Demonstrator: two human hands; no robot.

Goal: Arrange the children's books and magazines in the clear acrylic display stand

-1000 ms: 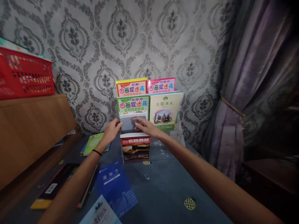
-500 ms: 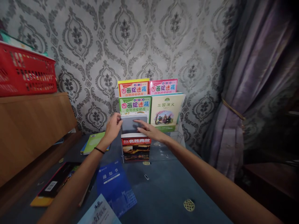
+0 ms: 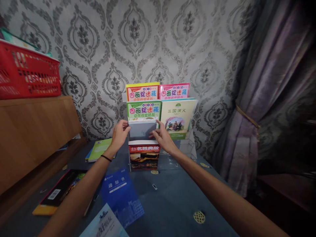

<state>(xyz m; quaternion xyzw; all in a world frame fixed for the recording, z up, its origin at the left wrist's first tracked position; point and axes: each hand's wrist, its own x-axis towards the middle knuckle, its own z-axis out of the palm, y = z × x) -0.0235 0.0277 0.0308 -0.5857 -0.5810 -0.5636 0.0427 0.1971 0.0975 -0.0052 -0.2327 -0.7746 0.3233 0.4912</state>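
A clear tiered rack [image 3: 192, 148] stands against the wall with books in it. Both hands hold a book with a plain grey cover [image 3: 142, 131] by its sides, in the rack's left column. My left hand [image 3: 120, 134] is closed on its left edge. On the right edge, my right hand [image 3: 164, 136] is closed with the thumb and fingers around it. Behind it rises a green-framed picture book [image 3: 143, 110]; below and in front is a red-topped book with a dark cover [image 3: 144, 159]. A cream and green book [image 3: 176, 118] stands to the right.
Yellow [image 3: 142, 92] and pink [image 3: 174, 91] picture books fill the top tier. A blue booklet [image 3: 122, 197], a pale blue book [image 3: 105, 225], a black book [image 3: 63, 186] and a light green book [image 3: 101, 149] lie about the table. A red basket [image 3: 29, 69] sits on a wooden cabinet [image 3: 37, 135].
My right hand has moved from the front of the grey-covered book to its right edge. My left hand keeps its place at the left edge. The view has shifted slightly.
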